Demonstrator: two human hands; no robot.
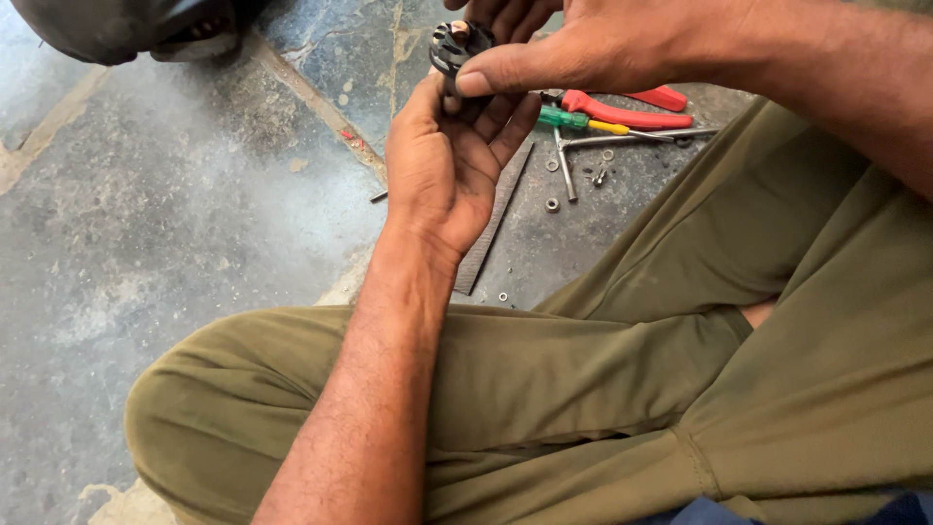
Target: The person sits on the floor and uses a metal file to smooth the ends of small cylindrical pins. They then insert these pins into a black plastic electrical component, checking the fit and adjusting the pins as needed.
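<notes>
My left hand [449,160] and my right hand [573,44] meet near the top of the head view. Both grip a small round black part [457,44] with slots in its rim. The left fingers curl under it and a left fingertip rests on top of it. The right thumb presses against its side. My crossed legs in olive trousers [544,389] fill the lower half of the view.
On the stone floor beyond my hands lie red-handled pliers [632,109], a green and yellow screwdriver [583,122], a thin metal wrench [566,167], a flat metal file [496,219], and several small nuts and washers [552,203]. A dark rounded object [126,29] sits top left.
</notes>
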